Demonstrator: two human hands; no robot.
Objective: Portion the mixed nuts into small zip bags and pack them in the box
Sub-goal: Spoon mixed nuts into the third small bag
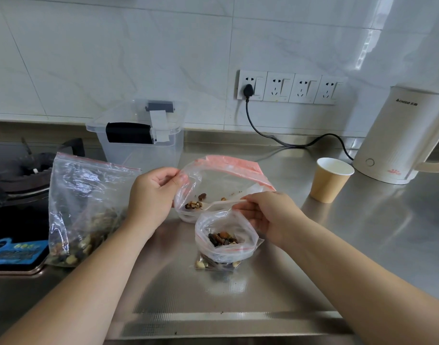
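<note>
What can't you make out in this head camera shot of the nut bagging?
- Clear storage box: inside hidden by frosted walls and black handle.
- Paper cup: contents hidden by viewing angle.
- Large nut bag: nuts blurred behind crinkled plastic.
- Left hand and right hand: palm sides hidden, backs face camera.
- Kettle: cut off at right edge.

Both forearms showing bare, no sleeves reaching into view; left hand [152,195] and right hand [268,215] wearing no gloves, rings or watch.

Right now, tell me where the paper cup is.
In the head view, the paper cup stands right of centre on the steel counter, beside the white kettle.
</note>
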